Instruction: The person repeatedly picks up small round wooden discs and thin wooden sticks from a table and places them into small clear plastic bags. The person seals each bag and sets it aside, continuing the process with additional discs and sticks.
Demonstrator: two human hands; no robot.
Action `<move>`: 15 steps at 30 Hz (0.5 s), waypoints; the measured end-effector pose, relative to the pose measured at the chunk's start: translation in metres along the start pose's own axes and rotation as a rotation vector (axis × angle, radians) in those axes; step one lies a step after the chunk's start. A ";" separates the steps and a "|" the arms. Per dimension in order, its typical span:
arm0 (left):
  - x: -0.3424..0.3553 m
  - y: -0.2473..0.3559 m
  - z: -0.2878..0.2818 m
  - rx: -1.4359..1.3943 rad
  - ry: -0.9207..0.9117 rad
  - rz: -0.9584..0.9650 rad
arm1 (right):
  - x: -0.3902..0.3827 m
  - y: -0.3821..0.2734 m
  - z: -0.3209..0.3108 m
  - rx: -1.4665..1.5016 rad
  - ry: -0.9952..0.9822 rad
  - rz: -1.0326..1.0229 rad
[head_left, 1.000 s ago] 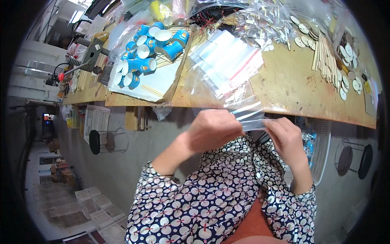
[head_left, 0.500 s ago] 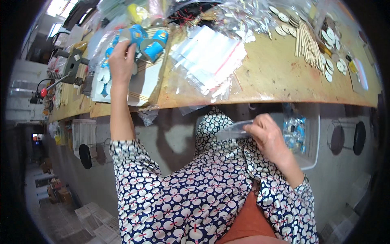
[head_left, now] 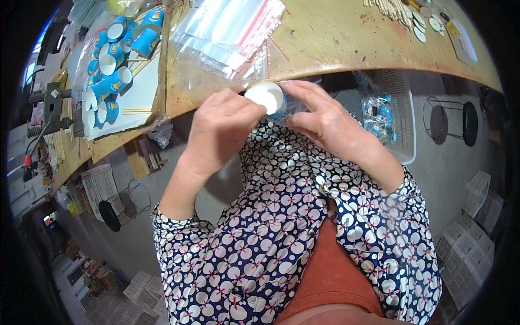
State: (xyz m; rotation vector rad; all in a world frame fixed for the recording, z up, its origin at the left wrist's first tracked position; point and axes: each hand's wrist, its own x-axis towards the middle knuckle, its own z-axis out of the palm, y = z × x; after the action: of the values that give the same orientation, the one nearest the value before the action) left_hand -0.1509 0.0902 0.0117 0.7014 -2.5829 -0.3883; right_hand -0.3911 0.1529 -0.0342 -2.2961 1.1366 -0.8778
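Note:
A small blue paper cup (head_left: 269, 97) with a white inside is between my two hands at the table's front edge, its mouth facing up toward me. My left hand (head_left: 222, 127) is closed, with its fingertips at the cup's near left rim. On the other side, my right hand (head_left: 327, 122) pinches a clear plastic bag (head_left: 295, 107) that lies against the cup's right side. How far the cup is inside the bag, I cannot tell. Several more blue paper cups (head_left: 111, 57) lie in a heap on a white board (head_left: 134, 93) at the left.
A pile of clear zip bags (head_left: 227, 32) lies on the wooden table (head_left: 336, 46). Thin wooden sticks (head_left: 387, 10) and white discs (head_left: 418, 20) are at the far right. Below the edge stands a white basket (head_left: 403, 116) of bagged pieces. Round stools (head_left: 470, 124) stand on the floor.
My left hand has come from the cup heap to the front edge with a paper cup. My right hand has risen with the plastic bag to meet it. The view has shifted.

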 end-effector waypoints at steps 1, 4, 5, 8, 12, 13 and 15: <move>0.001 0.003 0.003 0.019 -0.055 0.033 | 0.001 -0.003 0.001 0.052 -0.015 -0.024; -0.001 0.000 0.031 -0.254 -0.154 0.079 | -0.005 -0.003 0.009 0.055 -0.037 -0.053; -0.004 -0.005 0.034 -0.290 -0.192 0.051 | -0.007 -0.002 0.015 0.089 -0.032 -0.045; 0.000 -0.012 0.046 -0.283 -0.829 0.029 | -0.012 -0.011 0.023 0.204 -0.087 0.067; -0.009 -0.022 0.094 0.557 -0.632 0.813 | -0.015 -0.013 0.023 0.287 -0.178 0.171; -0.018 -0.035 0.115 0.521 -0.335 0.843 | -0.016 -0.011 0.026 0.310 -0.192 0.158; -0.018 -0.020 0.135 0.605 -0.341 0.599 | -0.024 -0.007 0.035 0.224 -0.174 0.169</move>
State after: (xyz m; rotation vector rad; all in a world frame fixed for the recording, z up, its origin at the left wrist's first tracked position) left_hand -0.1928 0.1038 -0.1189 -0.0066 -3.0821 0.5245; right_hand -0.3739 0.1791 -0.0631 -2.0188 1.0799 -0.6895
